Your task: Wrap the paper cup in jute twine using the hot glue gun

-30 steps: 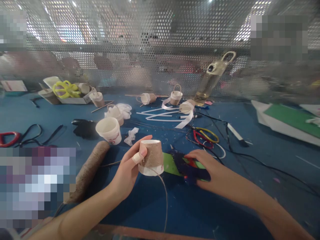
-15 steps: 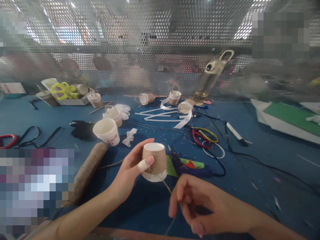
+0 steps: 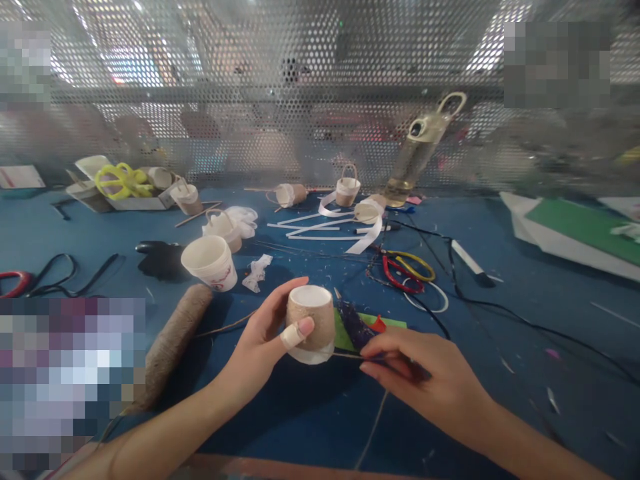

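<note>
The left hand (image 3: 260, 350) gripped the wrapped cup (image 3: 310, 320); just beside it, the right hand (image 3: 420, 380) pinched the loose twine (image 3: 346, 355). Slack there could let the coils slip off.

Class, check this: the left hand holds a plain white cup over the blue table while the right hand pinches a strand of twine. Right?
Not quite. The head view shows the cup in the left hand is wrapped in brown twine, not plain white. It is held over the blue table, and the right hand pinches a strand of twine.
</note>
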A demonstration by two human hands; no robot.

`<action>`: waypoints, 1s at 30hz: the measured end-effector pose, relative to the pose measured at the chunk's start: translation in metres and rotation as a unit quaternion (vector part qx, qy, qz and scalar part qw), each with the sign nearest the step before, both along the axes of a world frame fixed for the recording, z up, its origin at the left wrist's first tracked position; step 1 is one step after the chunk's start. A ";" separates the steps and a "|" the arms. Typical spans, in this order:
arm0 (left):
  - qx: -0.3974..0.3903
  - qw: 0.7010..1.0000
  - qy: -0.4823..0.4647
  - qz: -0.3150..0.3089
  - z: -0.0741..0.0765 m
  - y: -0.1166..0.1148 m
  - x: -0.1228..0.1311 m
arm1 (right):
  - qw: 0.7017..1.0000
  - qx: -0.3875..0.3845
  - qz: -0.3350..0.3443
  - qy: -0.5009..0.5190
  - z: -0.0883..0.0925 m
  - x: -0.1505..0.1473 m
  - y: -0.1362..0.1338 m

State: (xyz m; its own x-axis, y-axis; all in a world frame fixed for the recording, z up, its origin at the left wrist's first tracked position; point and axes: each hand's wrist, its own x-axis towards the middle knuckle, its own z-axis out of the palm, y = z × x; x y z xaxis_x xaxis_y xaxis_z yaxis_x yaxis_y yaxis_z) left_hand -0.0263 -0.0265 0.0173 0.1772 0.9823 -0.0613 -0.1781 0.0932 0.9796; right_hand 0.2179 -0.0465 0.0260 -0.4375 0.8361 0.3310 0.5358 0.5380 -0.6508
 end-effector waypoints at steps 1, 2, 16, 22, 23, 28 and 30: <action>0.000 1.000 0.000 -0.001 0.000 0.000 0.000 | 1.000 0.011 -0.004 -0.006 0.001 0.001 0.000; 0.001 1.000 -0.001 -0.003 0.000 0.000 0.000 | 1.000 0.014 -0.008 -0.009 0.001 0.001 0.000; -0.040 0.996 -0.055 -0.060 0.000 -0.001 0.000 | 0.965 -0.227 -0.030 0.127 0.002 -0.001 0.000; -0.044 0.993 -0.070 -0.086 -0.002 -0.001 0.000 | 0.960 -0.245 -0.025 0.134 0.002 -0.001 -0.001; -0.042 0.992 -0.070 -0.091 -0.003 -0.001 -0.001 | 0.958 -0.250 -0.026 0.137 0.002 -0.001 -0.001; -0.034 0.991 -0.071 -0.111 -0.006 -0.001 -0.002 | 0.950 -0.276 -0.023 0.146 0.001 -0.001 0.000; -0.036 0.990 -0.071 -0.116 -0.007 -0.001 -0.003 | 0.948 -0.281 -0.021 0.149 0.000 -0.001 0.000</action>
State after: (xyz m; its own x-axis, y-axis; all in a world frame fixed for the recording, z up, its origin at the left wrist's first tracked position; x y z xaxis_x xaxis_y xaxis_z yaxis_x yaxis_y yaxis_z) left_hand -0.0289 -0.0271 0.0102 0.4101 0.9078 -0.0879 -0.2783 0.2163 0.9358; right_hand 0.2172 -0.0462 0.0258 -0.3568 0.9317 -0.0681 0.2958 0.0435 -0.9543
